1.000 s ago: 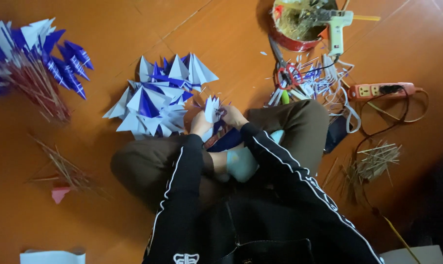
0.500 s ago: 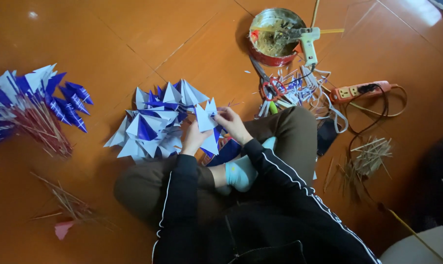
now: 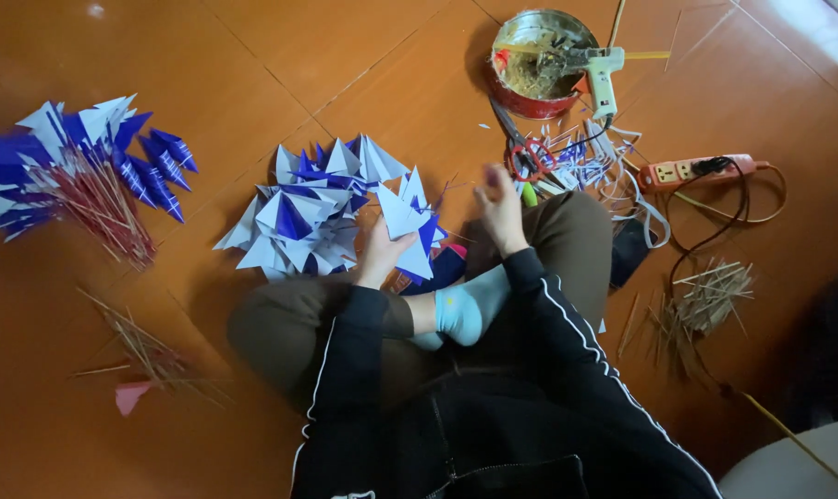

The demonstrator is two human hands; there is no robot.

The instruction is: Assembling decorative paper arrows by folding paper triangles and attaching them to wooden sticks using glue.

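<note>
I sit cross-legged on an orange tiled floor. My left hand (image 3: 382, 251) holds a white and blue folded paper triangle (image 3: 408, 218) just in front of my knees. My right hand (image 3: 500, 205) is raised beside it, fingers apart, reaching toward the red-handled scissors (image 3: 528, 157) and holding nothing that I can see. A heap of white and blue folded paper triangles (image 3: 308, 214) lies right by my left hand.
A bundle of paper flags on sticks (image 3: 77, 176) lies far left. Thin sticks (image 3: 137, 346) lie at lower left and more sticks (image 3: 705, 305) at right. A round tin (image 3: 539, 65), glue gun (image 3: 604, 74), paper strips (image 3: 604, 166) and power strip (image 3: 696, 172) sit ahead right.
My hands have come apart: the right one let go of the paper triangle and moved right toward the scissors. The left keeps the triangle. The camera tilted slightly.
</note>
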